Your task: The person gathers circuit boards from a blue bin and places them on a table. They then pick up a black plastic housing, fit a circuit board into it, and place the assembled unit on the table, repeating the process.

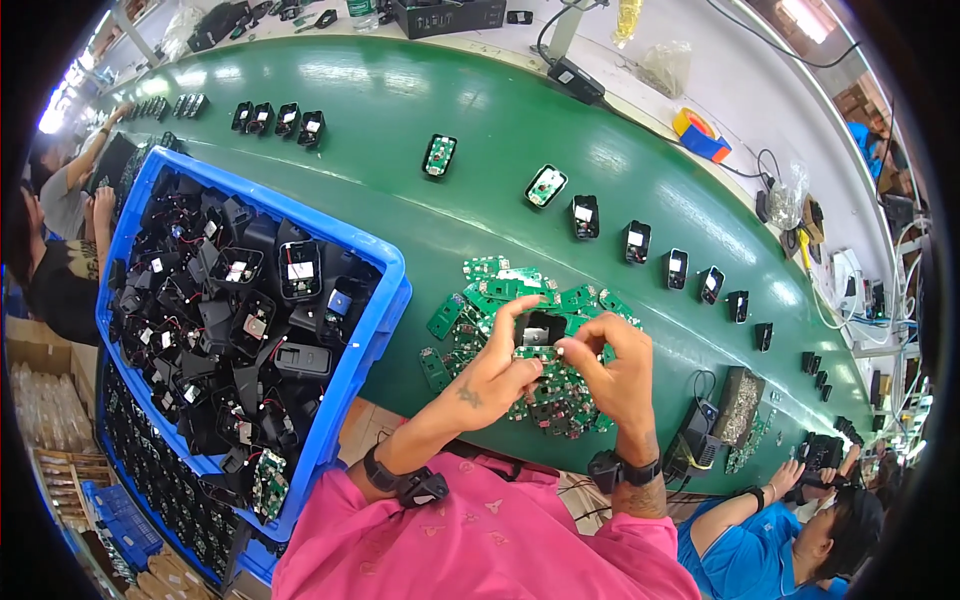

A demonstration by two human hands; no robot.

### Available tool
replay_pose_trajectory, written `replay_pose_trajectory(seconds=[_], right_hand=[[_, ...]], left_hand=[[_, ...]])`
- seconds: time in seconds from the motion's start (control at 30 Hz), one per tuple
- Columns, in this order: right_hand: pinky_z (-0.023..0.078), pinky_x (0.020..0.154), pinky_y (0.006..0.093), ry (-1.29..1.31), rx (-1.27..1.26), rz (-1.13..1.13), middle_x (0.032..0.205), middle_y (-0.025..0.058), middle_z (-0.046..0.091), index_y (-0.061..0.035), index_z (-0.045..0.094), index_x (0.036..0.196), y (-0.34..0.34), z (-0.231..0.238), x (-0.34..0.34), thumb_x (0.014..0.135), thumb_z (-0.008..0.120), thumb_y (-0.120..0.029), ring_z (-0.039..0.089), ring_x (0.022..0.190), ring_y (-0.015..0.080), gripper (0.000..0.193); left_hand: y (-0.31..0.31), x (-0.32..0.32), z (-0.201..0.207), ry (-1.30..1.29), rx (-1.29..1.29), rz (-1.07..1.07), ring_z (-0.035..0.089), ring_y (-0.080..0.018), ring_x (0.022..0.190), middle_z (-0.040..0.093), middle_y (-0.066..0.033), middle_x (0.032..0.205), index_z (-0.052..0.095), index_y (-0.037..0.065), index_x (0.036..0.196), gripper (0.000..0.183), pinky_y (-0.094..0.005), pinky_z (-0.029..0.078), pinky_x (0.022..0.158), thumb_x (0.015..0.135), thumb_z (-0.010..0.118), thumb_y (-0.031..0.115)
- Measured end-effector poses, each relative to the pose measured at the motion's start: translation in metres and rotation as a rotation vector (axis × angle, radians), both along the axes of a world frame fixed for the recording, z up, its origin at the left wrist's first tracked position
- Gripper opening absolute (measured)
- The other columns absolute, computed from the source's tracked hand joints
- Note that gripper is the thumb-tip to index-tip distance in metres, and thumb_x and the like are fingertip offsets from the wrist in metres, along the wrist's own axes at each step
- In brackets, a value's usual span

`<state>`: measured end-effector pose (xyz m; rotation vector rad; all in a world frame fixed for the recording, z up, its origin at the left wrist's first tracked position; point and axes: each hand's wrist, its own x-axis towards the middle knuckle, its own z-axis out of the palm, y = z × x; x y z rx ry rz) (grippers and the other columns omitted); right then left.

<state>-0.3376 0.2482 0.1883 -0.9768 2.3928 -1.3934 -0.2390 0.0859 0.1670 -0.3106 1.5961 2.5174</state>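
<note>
Above a heap of green circuit boards (470, 315), my left hand (488, 368) grips a small black plastic housing (543, 322) with its opening facing up. A green circuit board (538, 353) sits at the housing's near edge, by my left thumb. My right hand (618, 372) is closed at the other side, its thumb and fingertips drawn together by the end of that board. A tiny white piece shows at the right fingertips, too small to name. The heap lies under and around both hands.
At my left a blue bin (395, 275) holds many black housings with wires. Housings, two with boards (440, 156), stand in a spaced line along the green bench (370, 85). A grey block (738, 405) lies right. Co-workers (770, 540) sit at both sides.
</note>
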Motion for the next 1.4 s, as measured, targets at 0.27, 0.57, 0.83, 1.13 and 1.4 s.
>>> replay_pose_trajectory(seconds=[0.27, 0.57, 0.83, 1.13, 1.4], right_hand=[[0.046, 0.046, 0.0198, -0.654, -0.236, -0.083, 0.072, 0.0056, 0.065, 0.0023, 0.069, 0.101, -0.008, 0.017, 0.032, 0.095, 0.059, -0.006, 0.06, 0.056, 0.0085, 0.014], [0.05, 0.052, 0.0212, -0.161, -0.221, -0.2, 0.073, 0.0061, 0.065, 0.0031, 0.065, 0.101, -0.011, -0.001, 0.054, 0.096, 0.06, -0.005, 0.062, 0.059, 0.0093, 0.011], [0.047, 0.051, 0.0248, -0.183, -0.319, -0.238, 0.075, 0.0083, 0.065, 0.0024, 0.064, 0.096, -0.015, 0.001, 0.062, 0.094, 0.061, -0.004, 0.061, 0.059, 0.012, 0.008], [0.044, 0.049, 0.0344, 0.028, -0.01, 0.032, 0.068, 0.0107, 0.06, 0.0, 0.064, 0.086, -0.003, 0.033, 0.037, 0.086, 0.066, -0.004, 0.058, 0.054, 0.0253, 0.004], [0.046, 0.05, 0.0372, 0.258, 0.07, 0.141, 0.069, 0.0106, 0.059, -0.0015, 0.061, 0.088, -0.003, 0.033, 0.037, 0.084, 0.066, -0.002, 0.061, 0.057, 0.0264, 0.006]], left_hand=[[0.005, -0.002, -0.009, 0.097, -0.137, 0.059, 0.048, -0.0086, 0.067, 0.051, -0.006, 0.094, 0.021, 0.01, 0.145, 0.058, -0.0239, 0.042, 0.058, 0.092, 0.044, 0.003], [0.012, 0.0, -0.007, 0.273, -0.327, 0.266, 0.049, -0.0112, 0.088, 0.047, -0.0116, 0.116, 0.019, 0.009, 0.146, 0.063, -0.0256, 0.045, 0.072, 0.088, 0.045, 0.0], [0.012, 0.003, 0.005, 0.217, -0.24, 0.188, 0.048, -0.0199, 0.111, 0.043, -0.0155, 0.128, 0.017, 0.003, 0.146, 0.066, -0.0344, 0.041, 0.098, 0.087, 0.047, 0.001], [0.001, 0.01, 0.009, 0.355, -0.382, 0.098, 0.047, -0.0217, 0.115, 0.044, -0.0153, 0.126, 0.016, 0.001, 0.147, 0.069, -0.0362, 0.038, 0.101, 0.086, 0.048, -0.001], [-0.001, 0.015, 0.018, 0.356, -0.507, 0.059, 0.054, -0.032, 0.108, 0.048, -0.0224, 0.123, 0.018, 0.0, 0.145, 0.065, -0.0409, 0.042, 0.097, 0.089, 0.05, 0.002]])
